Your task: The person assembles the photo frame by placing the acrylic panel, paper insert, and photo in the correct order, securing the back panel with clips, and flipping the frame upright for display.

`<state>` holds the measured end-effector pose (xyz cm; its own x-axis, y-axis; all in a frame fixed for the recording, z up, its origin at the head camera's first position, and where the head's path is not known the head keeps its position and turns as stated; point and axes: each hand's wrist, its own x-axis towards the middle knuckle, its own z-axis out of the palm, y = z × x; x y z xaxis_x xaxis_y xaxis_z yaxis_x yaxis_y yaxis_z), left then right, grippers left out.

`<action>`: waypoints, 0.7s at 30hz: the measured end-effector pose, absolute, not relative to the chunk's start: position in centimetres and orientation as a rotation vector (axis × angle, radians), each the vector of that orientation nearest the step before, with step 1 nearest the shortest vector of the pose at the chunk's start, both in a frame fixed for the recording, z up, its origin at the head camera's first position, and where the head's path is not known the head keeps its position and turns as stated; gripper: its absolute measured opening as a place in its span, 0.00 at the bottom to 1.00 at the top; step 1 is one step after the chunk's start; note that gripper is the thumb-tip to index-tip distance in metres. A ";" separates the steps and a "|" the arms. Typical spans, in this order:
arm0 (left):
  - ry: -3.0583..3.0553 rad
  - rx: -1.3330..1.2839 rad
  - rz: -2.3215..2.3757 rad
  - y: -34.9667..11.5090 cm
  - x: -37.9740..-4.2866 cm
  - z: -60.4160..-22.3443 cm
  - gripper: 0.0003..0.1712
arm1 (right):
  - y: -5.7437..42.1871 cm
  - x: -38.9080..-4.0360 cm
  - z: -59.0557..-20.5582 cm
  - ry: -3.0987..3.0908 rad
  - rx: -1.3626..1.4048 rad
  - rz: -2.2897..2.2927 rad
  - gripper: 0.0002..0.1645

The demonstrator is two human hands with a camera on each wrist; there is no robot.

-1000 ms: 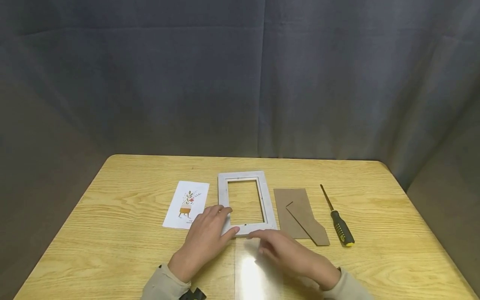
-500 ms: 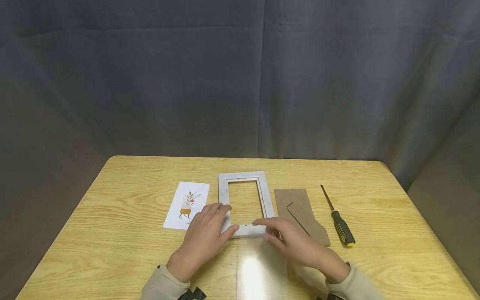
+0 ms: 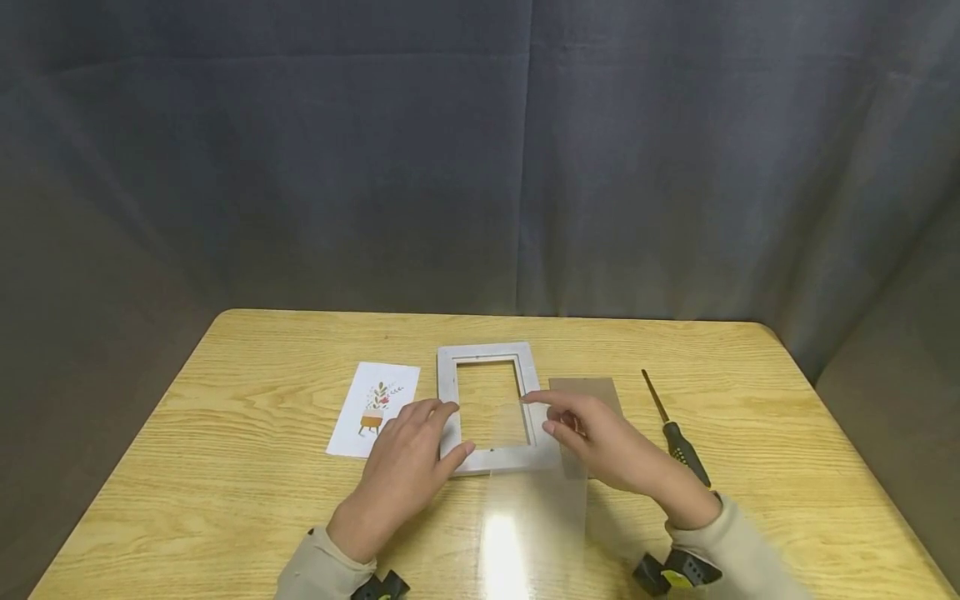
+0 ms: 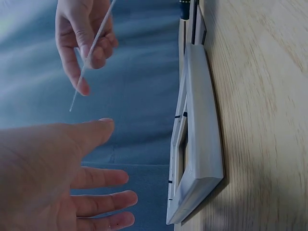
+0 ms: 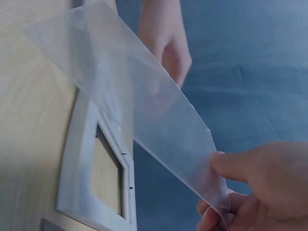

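A clear plastic sheet (image 5: 175, 147) is pinched at one corner by my right hand (image 3: 607, 442), between thumb and fingers, and slants above the table. Beneath it lies a whitewashed picture frame (image 3: 447, 383), flat, its opening showing bare wood and small dark tabs along the inner edge. Over the frame's left side hovers my left hand (image 3: 405, 471), fingers extended and holding nothing; in the left wrist view it is apart from the frame. The sheet appears edge-on there, and is hard to make out in the head view.
Left of the frame lies a white card (image 3: 352, 400) with a potted-plant print. A brown backing board (image 3: 585, 387), partly hidden by my right hand, lies to the right. Beyond it is a screwdriver (image 3: 684, 446) with a black and yellow handle. A dark curtain (image 3: 480, 167) hangs behind.
My right hand has risen and moved right and farther up from the frame's near edge, lifting the clear sheet off the table. My left hand has shifted only slightly.
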<state>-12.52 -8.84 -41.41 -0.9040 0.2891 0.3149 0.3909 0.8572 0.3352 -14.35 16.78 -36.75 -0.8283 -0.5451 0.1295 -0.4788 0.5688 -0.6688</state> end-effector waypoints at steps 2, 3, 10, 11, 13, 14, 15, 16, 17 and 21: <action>-2.782 -0.514 -0.573 -8.9 -12.6 -41.5 0.33 | 16.9 -14.7 -36.4 2.730 -0.898 -1.114 0.22; -2.783 -0.512 -0.570 -8.9 -12.6 -41.5 0.34 | 16.9 -14.8 -36.3 2.751 -0.908 -1.114 0.22; -2.803 -0.511 -0.548 -8.8 -12.7 -41.6 0.36 | 17.1 -15.9 -35.9 2.827 -0.851 -1.103 0.22; -2.805 -0.511 -0.546 -8.8 -12.7 -41.6 0.36 | 17.1 -16.1 -35.9 2.826 -0.837 -1.109 0.22; -2.811 -0.517 -0.540 -8.8 -12.7 -41.7 0.36 | 17.1 -16.4 -35.9 2.831 -0.823 -1.120 0.22; -2.816 -0.521 -0.538 -8.8 -12.7 -41.7 0.37 | 17.1 -16.6 -35.9 2.836 -0.819 -1.124 0.22; -2.822 -0.526 -0.535 -8.8 -12.7 -41.7 0.37 | 17.1 -16.8 -35.8 2.845 -0.814 -1.123 0.22; -2.831 -0.532 -0.531 -8.8 -12.7 -41.8 0.38 | 17.2 -17.0 -35.8 2.856 -0.812 -1.121 0.22; -2.841 -0.536 -0.531 -8.8 -12.7 -41.9 0.38 | 17.2 -17.2 -35.8 2.866 -0.811 -1.120 0.22; -2.880 -0.548 -0.531 -8.8 -12.8 -42.3 0.40 | 17.2 -17.9 -36.0 2.893 -0.804 -1.115 0.22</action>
<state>-12.77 -8.82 -42.33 -0.9196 0.3246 0.2212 0.3821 0.8696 0.3126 -17.95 17.22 -35.97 -0.8723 -0.4315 0.2301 -0.4743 0.6320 -0.6129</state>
